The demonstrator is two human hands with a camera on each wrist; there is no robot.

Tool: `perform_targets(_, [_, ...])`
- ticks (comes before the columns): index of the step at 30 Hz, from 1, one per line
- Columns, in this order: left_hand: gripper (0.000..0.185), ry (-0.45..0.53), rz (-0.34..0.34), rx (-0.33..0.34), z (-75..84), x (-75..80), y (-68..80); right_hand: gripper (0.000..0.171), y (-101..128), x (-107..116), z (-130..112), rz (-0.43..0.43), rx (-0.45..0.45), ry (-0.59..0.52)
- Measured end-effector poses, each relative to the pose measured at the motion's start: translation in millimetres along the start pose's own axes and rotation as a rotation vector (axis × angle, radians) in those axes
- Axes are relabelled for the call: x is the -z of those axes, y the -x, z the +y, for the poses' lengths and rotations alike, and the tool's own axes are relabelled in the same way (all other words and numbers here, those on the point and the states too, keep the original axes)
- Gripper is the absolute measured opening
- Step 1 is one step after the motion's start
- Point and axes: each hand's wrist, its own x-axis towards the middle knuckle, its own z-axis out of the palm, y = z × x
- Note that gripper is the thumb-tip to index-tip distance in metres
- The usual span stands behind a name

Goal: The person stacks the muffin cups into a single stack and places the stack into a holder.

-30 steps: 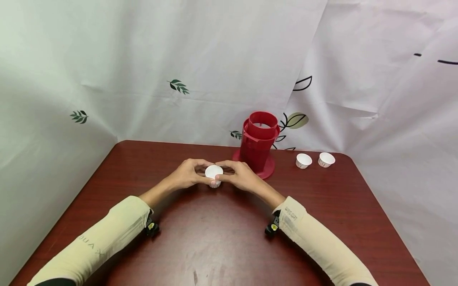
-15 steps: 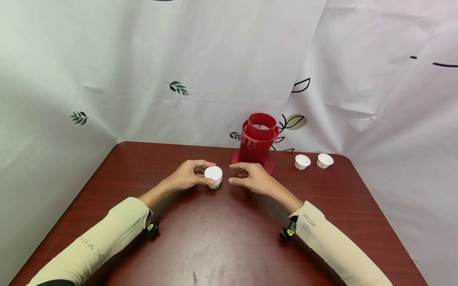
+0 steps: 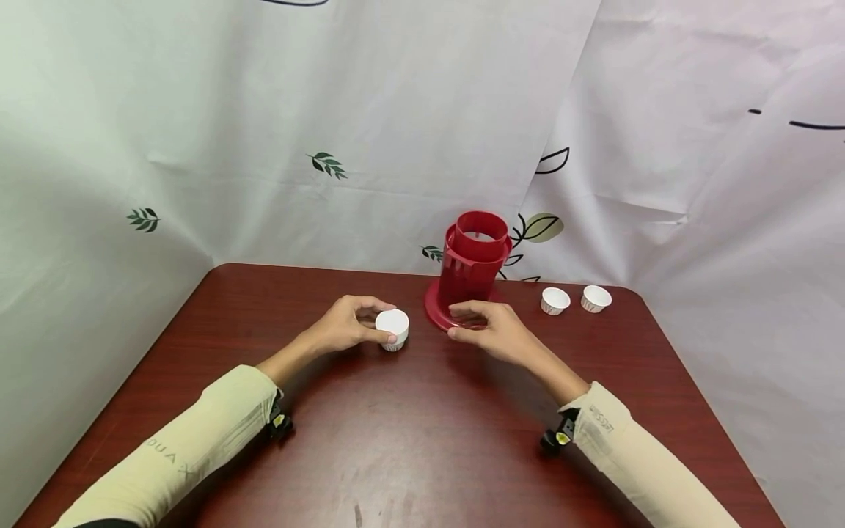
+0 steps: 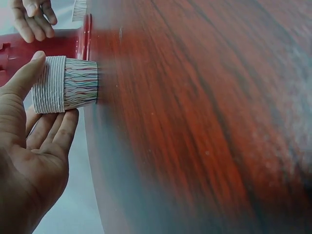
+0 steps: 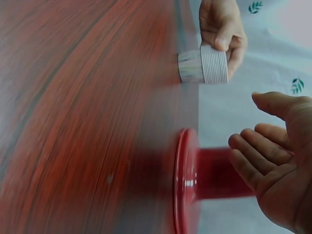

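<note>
White paper cup (image 3: pixel 392 323), wavy multicoloured lines on wall; red dispenser (image 3: pixel 472 268); reddish-brown woodgrain table (image 3: pixel 409 440); cream sleeves (image 3: pixel 198 440).

My left hand (image 3: pixel 350 323) sits mid-frame, thumb and fingers curled in a pinch. My right hand (image 3: pixel 491 331), just right of centre, hangs loosely open, fingers relaxed. Both cream-sleeved forearms angle in from the lower corners.

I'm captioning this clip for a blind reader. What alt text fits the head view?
A person's left hand holds a stack of white paper cups on a dark red table, while the right hand reaches near the base of a red dispenser. Two more cups stand to the right.
</note>
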Motion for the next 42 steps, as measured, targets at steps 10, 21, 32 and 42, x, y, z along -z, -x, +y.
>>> perform_targets(10, [0.057,-0.013,-0.004,-0.009,0.0,1.8,-1.1,0.046,14.4,23.9,17.4,0.107,-0.016,0.003])
perform_targets(21, [0.056,-0.015,-0.005,0.002,-1.0,1.9,-3.1,0.043,21.5,50.1,29.5,0.22,-0.058,0.041])
perform_targets(32, [0.054,-0.057,-0.005,-0.021,-0.4,3.3,-1.5,0.054,21.6,77.1,44.4,0.339,-0.166,0.148])
perform_targets(42, [0.053,-0.094,-0.004,-0.04,-1.6,4.0,-0.8,0.066,23.8,99.4,64.3,0.401,-0.245,0.191])
